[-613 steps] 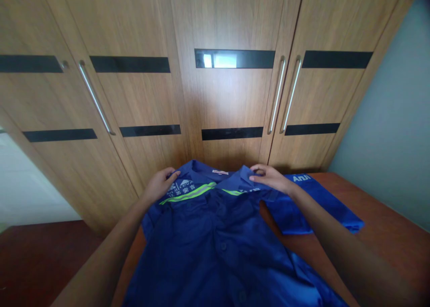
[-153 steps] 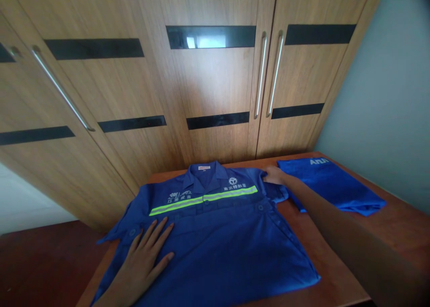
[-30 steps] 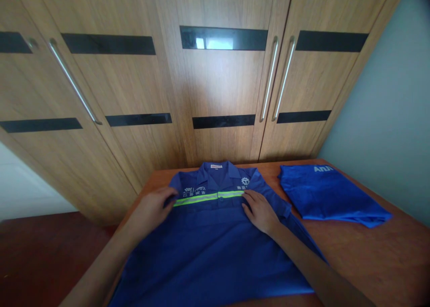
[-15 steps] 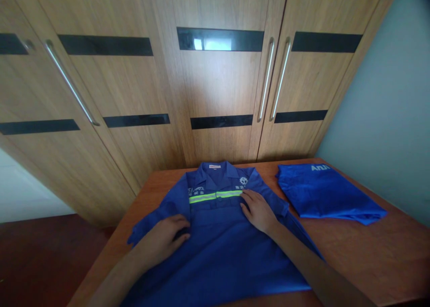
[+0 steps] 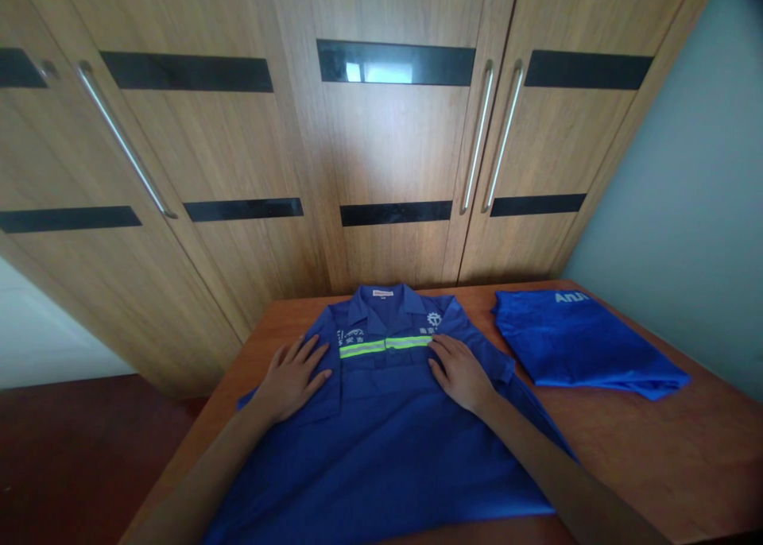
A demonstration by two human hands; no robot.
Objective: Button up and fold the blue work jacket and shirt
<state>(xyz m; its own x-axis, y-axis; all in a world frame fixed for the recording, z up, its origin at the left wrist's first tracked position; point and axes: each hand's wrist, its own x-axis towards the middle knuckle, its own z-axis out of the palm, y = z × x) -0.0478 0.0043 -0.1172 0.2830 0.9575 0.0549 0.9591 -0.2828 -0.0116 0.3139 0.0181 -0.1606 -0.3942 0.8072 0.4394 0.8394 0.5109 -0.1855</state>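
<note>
A blue work shirt (image 5: 381, 442) lies face up, its collar toward the cabinet. Across the chest runs a yellow-green and silver reflective strip (image 5: 363, 349), with white lettering and a gear emblem above it. My left hand (image 5: 293, 376) rests with fingers spread on the sleeve side at the left. My right hand (image 5: 458, 370) lies flat on the chest at the right end of the strip, fingers stretched out. Neither hand grips the cloth. The right end of the strip and some lettering are hidden by my right hand.
The shirt lies on a reddish-brown wooden table (image 5: 644, 442). A folded blue garment (image 5: 578, 342) with white letters lies at the right. Behind the table stands a wooden cabinet (image 5: 393, 148) with long metal handles. A pale wall (image 5: 673, 211) closes the right side.
My left hand has moved up and forward, from a curled pose to spread flat on the shirt. The left sleeve now lies further in toward the body. My right hand stays nearly in place.
</note>
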